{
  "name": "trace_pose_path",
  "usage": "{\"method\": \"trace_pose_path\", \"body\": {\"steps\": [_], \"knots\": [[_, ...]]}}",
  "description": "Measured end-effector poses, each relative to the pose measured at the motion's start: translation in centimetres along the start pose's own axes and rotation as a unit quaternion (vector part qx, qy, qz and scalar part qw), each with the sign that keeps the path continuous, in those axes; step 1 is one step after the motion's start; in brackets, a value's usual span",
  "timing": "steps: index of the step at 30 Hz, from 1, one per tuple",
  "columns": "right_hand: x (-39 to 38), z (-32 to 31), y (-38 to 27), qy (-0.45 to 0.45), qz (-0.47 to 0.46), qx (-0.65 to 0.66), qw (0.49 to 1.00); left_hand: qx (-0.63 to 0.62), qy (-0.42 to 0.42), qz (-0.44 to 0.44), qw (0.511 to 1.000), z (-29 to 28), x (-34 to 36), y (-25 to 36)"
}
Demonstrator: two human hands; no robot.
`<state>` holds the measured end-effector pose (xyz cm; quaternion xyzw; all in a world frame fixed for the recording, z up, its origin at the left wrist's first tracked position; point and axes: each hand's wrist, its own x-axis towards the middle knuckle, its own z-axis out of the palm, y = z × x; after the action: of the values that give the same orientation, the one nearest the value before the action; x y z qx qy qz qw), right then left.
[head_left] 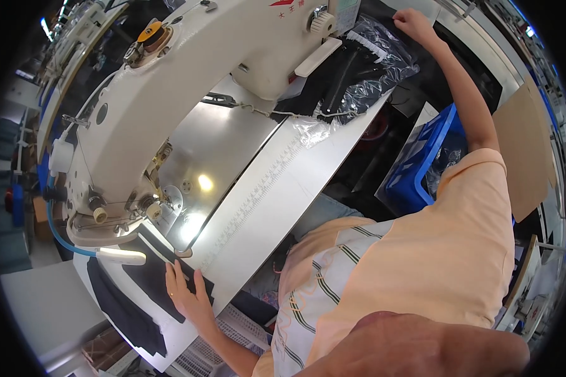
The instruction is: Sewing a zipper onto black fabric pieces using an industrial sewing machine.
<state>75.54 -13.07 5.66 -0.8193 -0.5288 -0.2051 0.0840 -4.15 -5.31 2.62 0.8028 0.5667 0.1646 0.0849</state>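
Note:
A cream sewing machine (129, 107) stands across the table, its needle area lit above a shiny metal plate. By the needle end lies a strip of black fabric (158, 276), and my left hand (192, 300) rests on it with fingers spread flat. Another piece of black fabric (121, 308) is further left on the white table top. At the far right my right hand (415, 27) is raised with curled fingers, above a clear plastic bag (383, 60) with black material in and around it. What those fingers hold, if anything, cannot be made out.
A ruler scale (258, 188) runs along the table's near side. A small lamp (121, 256) glows at the machine's left end. A blue crate (421, 166) stands right of the table, beside a brown cardboard sheet (525, 151). A white slatted basket (233, 333) is below the near edge.

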Motion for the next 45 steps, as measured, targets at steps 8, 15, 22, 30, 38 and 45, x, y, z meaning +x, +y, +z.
{"method": "trace_pose_path", "body": {"steps": [8, 15, 22, 30, 38, 45], "knots": [[-2.7, -1.1, 3.6, 0.033, 0.138, 0.738, 0.66, 0.103, 0.054, -0.021, 0.993, -0.6, -2.5, -2.7], [-9.6, -9.3, -37.7, 0.101, -0.347, 0.304, 0.882, -0.05, 0.145, 0.134, 0.979, 2.6, 0.0, 4.2], [-14.5, -5.5, -50.5, -0.031, -0.445, 0.435, 0.782, -0.032, 0.003, 0.171, 0.985, 2.4, -2.1, 2.0], [-17.2, -6.5, -44.0, -0.093, -0.455, 0.418, 0.781, -0.168, 0.048, 0.15, 0.973, 2.0, -3.9, 1.4], [-14.1, -5.9, -45.0, -0.127, -0.36, 0.483, 0.788, -0.327, -0.026, 0.014, 0.944, 0.7, -1.6, 1.3], [-13.8, -6.6, -46.4, -0.159, -0.279, 0.472, 0.821, -0.35, -0.015, -0.039, 0.936, 0.9, -1.5, 2.0]]}}
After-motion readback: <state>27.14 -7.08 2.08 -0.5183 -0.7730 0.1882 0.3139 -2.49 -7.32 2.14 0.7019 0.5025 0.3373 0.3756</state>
